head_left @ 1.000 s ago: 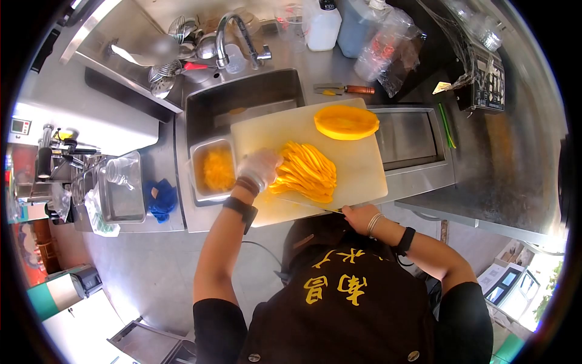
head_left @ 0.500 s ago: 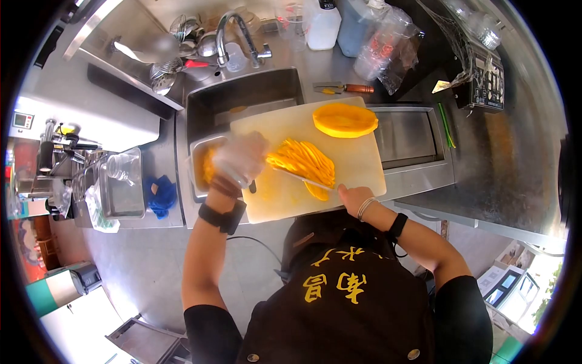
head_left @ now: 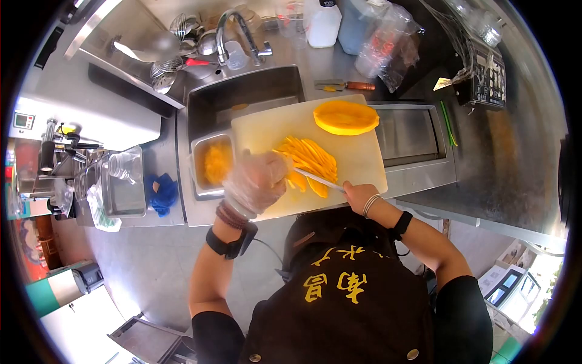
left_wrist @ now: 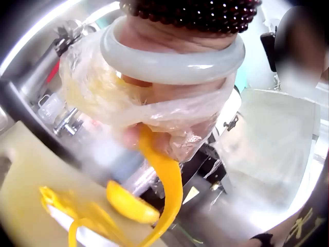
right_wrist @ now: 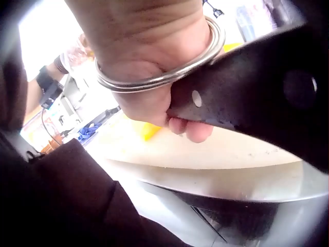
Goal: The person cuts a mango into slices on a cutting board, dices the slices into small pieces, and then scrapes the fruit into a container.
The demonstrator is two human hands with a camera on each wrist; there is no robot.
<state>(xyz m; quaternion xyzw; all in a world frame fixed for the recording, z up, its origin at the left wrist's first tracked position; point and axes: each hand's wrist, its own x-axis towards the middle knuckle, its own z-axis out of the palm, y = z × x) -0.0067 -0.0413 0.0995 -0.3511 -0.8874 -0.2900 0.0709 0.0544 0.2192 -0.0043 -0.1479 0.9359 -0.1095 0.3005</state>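
In the head view my left hand (head_left: 257, 180), in a clear plastic glove, is over the board's left side. The left wrist view shows its fingers pinching a long, dangling orange fruit slice (left_wrist: 174, 188). My right hand (head_left: 362, 199) grips a knife (head_left: 319, 180); its black handle (right_wrist: 241, 92) fills much of the right wrist view. The blade lies along the near side of a heap of orange fruit slices (head_left: 310, 158) on the white cutting board (head_left: 357, 164). A peeled, oval piece of the same fruit (head_left: 345, 117) sits at the board's far right.
Left of the board is a metal pan (head_left: 200, 145) with cut orange pieces. Behind lies the sink (head_left: 267, 82) with a faucet (head_left: 242, 36). A wooden-handled tool (head_left: 357, 85) rests on the counter, and a blue cloth (head_left: 162, 193) lies at left.
My left hand moved from the slices left towards the pan, then back over the board's near left. The knife swung up from the board's near edge against the heap.
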